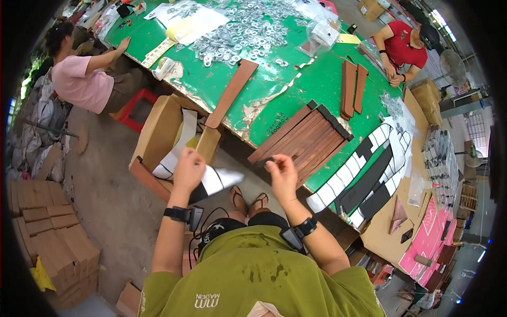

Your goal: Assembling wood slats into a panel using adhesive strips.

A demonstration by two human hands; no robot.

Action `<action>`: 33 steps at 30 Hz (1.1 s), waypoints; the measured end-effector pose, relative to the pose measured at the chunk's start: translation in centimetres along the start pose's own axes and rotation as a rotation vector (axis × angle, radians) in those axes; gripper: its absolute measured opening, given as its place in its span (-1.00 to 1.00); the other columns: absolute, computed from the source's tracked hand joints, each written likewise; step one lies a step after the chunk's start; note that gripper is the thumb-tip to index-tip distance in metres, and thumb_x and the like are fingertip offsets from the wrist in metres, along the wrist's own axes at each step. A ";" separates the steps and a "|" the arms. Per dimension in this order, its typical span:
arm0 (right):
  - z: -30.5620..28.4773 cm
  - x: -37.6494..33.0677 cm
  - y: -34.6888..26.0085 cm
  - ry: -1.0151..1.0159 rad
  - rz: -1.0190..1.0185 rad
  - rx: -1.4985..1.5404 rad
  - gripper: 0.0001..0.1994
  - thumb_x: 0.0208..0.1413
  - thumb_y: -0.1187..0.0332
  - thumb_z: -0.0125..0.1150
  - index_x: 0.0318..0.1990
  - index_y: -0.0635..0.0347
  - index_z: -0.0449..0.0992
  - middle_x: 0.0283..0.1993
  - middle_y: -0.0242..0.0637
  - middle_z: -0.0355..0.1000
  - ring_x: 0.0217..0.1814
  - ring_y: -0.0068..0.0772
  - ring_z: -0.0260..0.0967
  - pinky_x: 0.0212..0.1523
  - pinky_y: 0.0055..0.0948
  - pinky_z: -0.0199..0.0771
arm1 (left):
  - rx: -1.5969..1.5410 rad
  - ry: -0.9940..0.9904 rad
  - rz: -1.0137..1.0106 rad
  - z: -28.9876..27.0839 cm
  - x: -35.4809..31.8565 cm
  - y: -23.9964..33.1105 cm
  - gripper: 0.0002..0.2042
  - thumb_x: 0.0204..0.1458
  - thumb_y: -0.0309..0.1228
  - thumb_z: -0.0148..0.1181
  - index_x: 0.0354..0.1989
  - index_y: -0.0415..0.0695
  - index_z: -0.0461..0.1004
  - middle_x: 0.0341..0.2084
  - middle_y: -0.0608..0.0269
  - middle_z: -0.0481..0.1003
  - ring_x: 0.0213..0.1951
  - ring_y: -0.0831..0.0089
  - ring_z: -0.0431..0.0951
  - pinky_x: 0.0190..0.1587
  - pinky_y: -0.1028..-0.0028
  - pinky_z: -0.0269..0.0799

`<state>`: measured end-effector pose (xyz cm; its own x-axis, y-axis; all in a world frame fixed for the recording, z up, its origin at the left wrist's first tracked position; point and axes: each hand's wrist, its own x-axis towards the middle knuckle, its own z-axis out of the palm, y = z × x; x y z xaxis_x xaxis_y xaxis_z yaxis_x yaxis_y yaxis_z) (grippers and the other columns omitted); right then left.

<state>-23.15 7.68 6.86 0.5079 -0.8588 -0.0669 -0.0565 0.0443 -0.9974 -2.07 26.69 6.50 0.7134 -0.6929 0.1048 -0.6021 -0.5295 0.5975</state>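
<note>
My left hand (188, 168) is closed on a white strip with black patches (215, 181), which hangs out toward the middle and is slightly blurred. Between the pinched fingertips of my right hand (283, 174) is a small black piece (267, 161). Just beyond that hand, a row of long reddish-brown strips (303, 140) with black far ends lies on the green table (264, 105), overhanging its near edge. To the left, one brown strip (232, 92) reaches from the table onto an open cardboard box (158, 124) holding more white strips.
Metal rings (248, 31) are heaped at the back. Black-and-white strips (364, 169) lie at the right, and two brown pieces (348, 90) farther back. A person in pink (82, 79) sits left; another in red (401, 47) works far right. Cartons (53, 232) stand stacked at left.
</note>
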 end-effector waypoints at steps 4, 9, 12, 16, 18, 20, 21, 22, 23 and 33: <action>-0.7 1.0 3.7 0.037 0.184 0.090 -0.82 0.12 0.52 0.31 -0.13 0.25 0.50 -0.32 -0.50 0.38 -0.30 -0.70 0.32 -0.26 -0.65 0.41 | -0.081 -0.505 0.062 2.7 -0.8 3.8 -0.67 -0.04 -0.35 0.31 -0.11 -0.09 0.40 -0.30 0.07 0.51 -0.21 0.02 0.55 -0.19 0.14 0.47; 1.5 -0.5 5.8 -0.056 0.264 0.115 -0.80 0.09 0.56 0.32 -0.13 0.24 0.50 -0.29 -0.48 0.43 -0.28 -0.68 0.35 -0.23 -0.66 0.41 | -0.138 -0.422 0.010 5.9 -0.5 8.5 -0.67 -0.04 -0.24 0.38 -0.15 -0.10 0.47 -0.43 0.15 0.51 -0.40 0.09 0.56 -0.37 0.23 0.46; 2.7 -1.2 6.1 -0.041 0.336 0.190 -0.79 0.09 0.57 0.31 -0.11 0.23 0.49 -0.27 -0.46 0.46 -0.28 -0.67 0.38 -0.22 -0.64 0.43 | -0.135 -0.287 0.156 7.5 -0.4 7.3 -0.73 -0.03 -0.29 0.37 -0.19 -0.11 0.53 -0.33 0.17 0.50 -0.40 0.16 0.57 -0.38 0.27 0.47; 2.0 -2.2 5.9 -0.080 0.416 -0.154 -0.62 0.06 0.51 0.35 0.05 0.31 0.43 -0.15 -0.25 0.48 -0.17 -0.44 0.44 -0.11 -0.49 0.47 | -0.143 -0.370 0.138 7.4 -0.1 6.6 -0.79 -0.05 -0.32 0.38 -0.27 -0.13 0.59 -0.27 0.18 0.49 -0.38 0.15 0.56 -0.33 0.26 0.50; 2.1 -2.5 4.0 -0.046 0.168 -0.433 -0.52 0.01 0.46 0.39 0.10 0.31 0.39 -0.02 -0.15 0.42 -0.02 -0.27 0.39 0.00 -0.36 0.42 | -0.148 -0.364 0.081 7.8 -0.5 5.7 -0.79 -0.05 -0.32 0.38 -0.28 -0.14 0.60 -0.28 0.17 0.49 -0.36 0.13 0.56 -0.31 0.26 0.49; 1.6 -2.1 3.7 -0.005 -0.094 -0.708 -0.42 -0.04 0.41 0.43 0.16 0.32 0.35 0.11 -0.06 0.36 0.12 -0.11 0.35 0.11 -0.24 0.37 | -0.155 -0.353 0.035 8.4 -0.3 5.4 -0.80 -0.05 -0.32 0.38 -0.29 -0.15 0.61 -0.28 0.16 0.50 -0.34 0.12 0.56 -0.29 0.25 0.49; 1.2 -1.3 3.9 -0.038 -0.192 -0.800 -0.35 -0.09 0.36 0.45 0.19 0.30 0.33 0.20 -0.03 0.27 0.23 -0.01 0.23 0.19 -0.14 0.25 | -0.182 -0.313 -0.019 8.7 -0.1 5.1 -0.79 -0.04 -0.32 0.37 -0.28 -0.16 0.61 -0.29 0.15 0.50 -0.32 0.11 0.56 -0.28 0.26 0.49; 0.9 -0.7 4.1 -0.073 -0.287 -0.892 -0.28 -0.13 0.31 0.48 0.23 0.28 0.30 0.29 -0.01 0.18 0.34 0.10 0.11 0.27 -0.04 0.14 | -0.209 -0.274 -0.076 9.0 -0.1 5.1 -0.78 -0.03 -0.32 0.37 -0.27 -0.17 0.61 -0.31 0.13 0.51 -0.31 0.11 0.56 -0.27 0.26 0.48; 1.0 0.2 4.1 -0.116 -0.294 -0.915 -0.28 -0.17 0.25 0.50 0.18 0.31 0.32 0.28 -0.03 0.19 0.36 0.09 0.08 0.33 0.02 0.04 | -0.252 -0.279 -0.110 9.1 0.3 5.0 -0.77 0.03 -0.29 0.30 -0.23 -0.18 0.61 -0.31 0.09 0.53 -0.29 0.07 0.57 -0.25 0.24 0.48; 2.3 2.9 8.4 -0.172 -0.347 -0.833 -0.35 -0.22 0.41 0.46 0.13 0.24 0.38 0.20 -0.10 0.25 0.36 0.03 0.10 0.34 0.00 0.04 | -0.539 -0.278 -0.409 14.0 1.3 4.5 -0.75 0.02 -0.32 0.34 -0.24 -0.27 0.59 -0.41 0.05 0.62 -0.36 0.26 0.64 -0.25 0.40 0.51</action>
<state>-20.18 6.69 -1.76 0.7290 -0.6647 0.1635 -0.4444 -0.6413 -0.6255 -8.82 16.58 -1.78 0.6827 -0.6279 -0.3736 0.0046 -0.5077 0.8616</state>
